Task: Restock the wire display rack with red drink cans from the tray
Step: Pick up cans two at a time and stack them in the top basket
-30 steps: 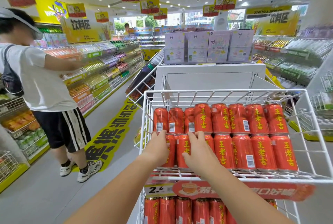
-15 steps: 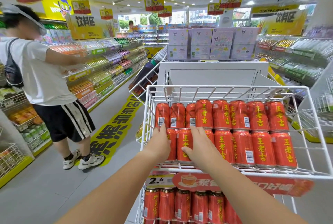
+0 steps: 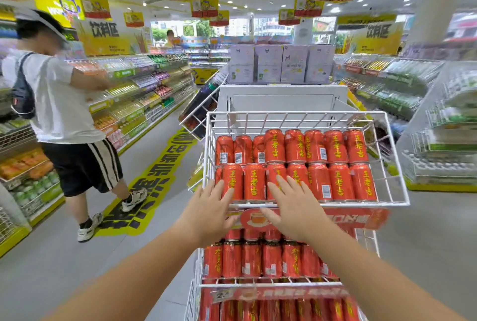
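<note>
The white wire display rack (image 3: 387,155) stands in front of me, its top basket holding two rows of red drink cans (image 3: 335,166) with yellow lettering. My left hand (image 3: 210,213) hovers at the basket's front left corner, fingers straight and spread, holding nothing. My right hand (image 3: 289,207) is spread open before the front row, fingertips close to the cans. Lower shelves of the rack hold more red cans (image 3: 258,258). No tray is in view.
A person in a white shirt and black shorts (image 3: 64,119) stands in the aisle on the left, reaching into stocked shelves (image 3: 134,104). More drink shelves (image 3: 438,119) line the right. Boxes (image 3: 281,62) top a white unit behind the rack.
Both hands have pulled back from the front-row cans toward me and spread open. The view has dropped, so the lower shelves show more.
</note>
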`<action>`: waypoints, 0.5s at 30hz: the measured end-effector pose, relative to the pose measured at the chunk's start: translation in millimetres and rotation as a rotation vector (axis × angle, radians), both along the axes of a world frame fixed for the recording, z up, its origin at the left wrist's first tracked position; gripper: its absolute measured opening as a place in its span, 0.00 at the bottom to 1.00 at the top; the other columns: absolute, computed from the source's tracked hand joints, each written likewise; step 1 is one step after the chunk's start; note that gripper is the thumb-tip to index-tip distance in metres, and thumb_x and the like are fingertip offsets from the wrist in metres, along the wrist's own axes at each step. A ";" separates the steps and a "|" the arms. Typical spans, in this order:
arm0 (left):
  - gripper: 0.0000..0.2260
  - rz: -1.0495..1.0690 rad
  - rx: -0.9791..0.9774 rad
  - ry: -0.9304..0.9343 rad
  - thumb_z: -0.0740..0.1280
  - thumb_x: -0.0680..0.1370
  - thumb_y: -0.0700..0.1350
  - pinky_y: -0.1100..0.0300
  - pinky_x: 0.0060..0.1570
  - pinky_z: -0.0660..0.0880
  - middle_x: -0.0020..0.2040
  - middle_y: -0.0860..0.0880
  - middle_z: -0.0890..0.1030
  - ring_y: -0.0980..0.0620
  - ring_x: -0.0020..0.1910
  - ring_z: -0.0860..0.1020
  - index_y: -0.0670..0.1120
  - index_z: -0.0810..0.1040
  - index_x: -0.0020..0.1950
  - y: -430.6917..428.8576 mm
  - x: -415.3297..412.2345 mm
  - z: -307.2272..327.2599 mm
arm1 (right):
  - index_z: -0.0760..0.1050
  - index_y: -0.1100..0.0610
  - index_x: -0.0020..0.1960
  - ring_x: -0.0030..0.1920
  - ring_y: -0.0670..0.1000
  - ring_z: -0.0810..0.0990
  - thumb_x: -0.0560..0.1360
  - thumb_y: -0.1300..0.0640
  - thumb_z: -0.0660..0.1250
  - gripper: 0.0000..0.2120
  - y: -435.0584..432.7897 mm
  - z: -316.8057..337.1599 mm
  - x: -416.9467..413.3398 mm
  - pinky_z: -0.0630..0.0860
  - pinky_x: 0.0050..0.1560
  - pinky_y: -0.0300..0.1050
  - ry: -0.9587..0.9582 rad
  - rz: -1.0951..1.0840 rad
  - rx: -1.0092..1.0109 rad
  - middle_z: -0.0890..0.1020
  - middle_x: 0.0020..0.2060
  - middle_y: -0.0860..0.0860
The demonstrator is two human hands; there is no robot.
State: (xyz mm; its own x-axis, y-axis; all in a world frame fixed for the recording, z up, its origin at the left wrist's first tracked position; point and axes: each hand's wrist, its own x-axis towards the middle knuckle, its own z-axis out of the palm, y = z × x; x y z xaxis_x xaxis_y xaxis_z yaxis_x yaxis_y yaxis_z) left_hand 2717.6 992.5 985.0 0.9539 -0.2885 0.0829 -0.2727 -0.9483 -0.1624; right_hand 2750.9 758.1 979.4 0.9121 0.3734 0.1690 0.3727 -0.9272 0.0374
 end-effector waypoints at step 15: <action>0.39 0.009 0.011 0.153 0.53 0.75 0.67 0.27 0.66 0.65 0.76 0.36 0.69 0.32 0.74 0.68 0.43 0.65 0.79 42.5 -133.1 -208.6 | 0.62 0.58 0.79 0.79 0.60 0.59 0.77 0.42 0.59 0.35 5.7 -187.5 -148.7 0.58 0.77 0.61 0.095 0.008 -0.031 0.60 0.79 0.59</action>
State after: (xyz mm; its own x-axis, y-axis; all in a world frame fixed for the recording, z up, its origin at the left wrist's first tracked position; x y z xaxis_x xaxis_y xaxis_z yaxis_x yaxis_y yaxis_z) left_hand 2584.5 1035.0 776.4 0.9576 -0.2801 -0.0670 -0.2867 -0.9492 -0.1295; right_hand 2602.2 763.8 791.8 0.9205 0.3844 0.0696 0.3832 -0.9232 0.0304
